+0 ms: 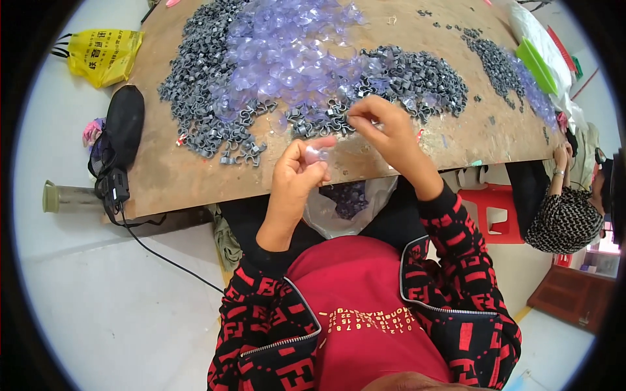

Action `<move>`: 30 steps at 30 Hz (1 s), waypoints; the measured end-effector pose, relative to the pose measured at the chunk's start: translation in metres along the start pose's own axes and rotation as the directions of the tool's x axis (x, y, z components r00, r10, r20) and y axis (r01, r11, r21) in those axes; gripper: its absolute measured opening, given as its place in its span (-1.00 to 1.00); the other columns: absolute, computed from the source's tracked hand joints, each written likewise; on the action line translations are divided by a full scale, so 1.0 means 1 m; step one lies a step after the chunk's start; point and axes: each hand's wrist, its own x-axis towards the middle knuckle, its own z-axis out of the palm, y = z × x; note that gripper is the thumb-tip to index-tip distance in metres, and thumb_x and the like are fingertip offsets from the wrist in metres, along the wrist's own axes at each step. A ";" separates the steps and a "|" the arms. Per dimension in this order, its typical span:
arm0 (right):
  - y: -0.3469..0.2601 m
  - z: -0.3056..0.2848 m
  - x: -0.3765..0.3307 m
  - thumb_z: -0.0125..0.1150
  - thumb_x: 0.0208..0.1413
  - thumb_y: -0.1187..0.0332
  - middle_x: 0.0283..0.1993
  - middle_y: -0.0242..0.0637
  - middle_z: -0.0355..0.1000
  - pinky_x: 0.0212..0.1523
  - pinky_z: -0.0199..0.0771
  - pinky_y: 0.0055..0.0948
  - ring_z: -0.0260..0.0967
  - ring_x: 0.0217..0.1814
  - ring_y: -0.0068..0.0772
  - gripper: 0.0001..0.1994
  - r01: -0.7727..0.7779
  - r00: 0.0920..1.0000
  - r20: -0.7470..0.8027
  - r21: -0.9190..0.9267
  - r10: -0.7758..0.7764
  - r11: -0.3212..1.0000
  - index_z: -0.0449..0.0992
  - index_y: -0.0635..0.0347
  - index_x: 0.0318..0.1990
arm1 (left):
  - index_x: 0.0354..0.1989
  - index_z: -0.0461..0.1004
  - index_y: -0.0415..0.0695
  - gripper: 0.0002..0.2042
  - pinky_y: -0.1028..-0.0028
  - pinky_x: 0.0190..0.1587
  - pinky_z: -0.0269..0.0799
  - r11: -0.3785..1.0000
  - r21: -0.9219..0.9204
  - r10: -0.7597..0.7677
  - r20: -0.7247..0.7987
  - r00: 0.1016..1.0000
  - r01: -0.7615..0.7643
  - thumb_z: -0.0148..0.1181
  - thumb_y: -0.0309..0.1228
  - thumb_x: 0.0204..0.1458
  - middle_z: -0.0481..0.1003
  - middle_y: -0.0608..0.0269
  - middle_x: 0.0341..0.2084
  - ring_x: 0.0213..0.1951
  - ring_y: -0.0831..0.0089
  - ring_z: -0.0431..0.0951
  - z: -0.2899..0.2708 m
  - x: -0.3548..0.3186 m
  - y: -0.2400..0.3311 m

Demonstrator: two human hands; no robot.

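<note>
My left hand (293,177) is just over the table's near edge, thumb and fingers closed on a small clear plastic suction cup (314,155). To its right and slightly farther out, my right hand (390,133) is bent in a pinch. Its fingertips are at the near edge of the grey plastic clips (334,116); whatever lies between them is too small to make out. Beyond both hands spreads a heap of clear, violet-tinted suction cups (280,55). Grey clips are piled to its left (199,85) and right (417,78).
An open plastic bag (319,212) with dark violet pieces hangs at my lap, below the wooden table (228,189). A black pouch (124,117) and a yellow bag (107,57) are at the left. Rightward are a red stool (479,205), a green tray (536,65) and another person (564,221).
</note>
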 end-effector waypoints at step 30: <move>0.035 -0.003 0.019 0.14 -0.16 0.54 -0.37 -0.30 0.35 -0.33 0.30 -0.35 0.31 -0.33 -0.23 -0.78 0.336 0.936 0.234 -0.384 -0.261 0.860 0.46 0.12 -0.28 | -0.09 0.31 -0.16 -0.77 0.61 -0.32 0.39 0.978 -0.197 -0.076 -0.003 0.997 0.074 0.03 -0.48 0.07 0.42 0.28 -0.40 -0.37 0.58 0.46 -0.004 0.010 0.005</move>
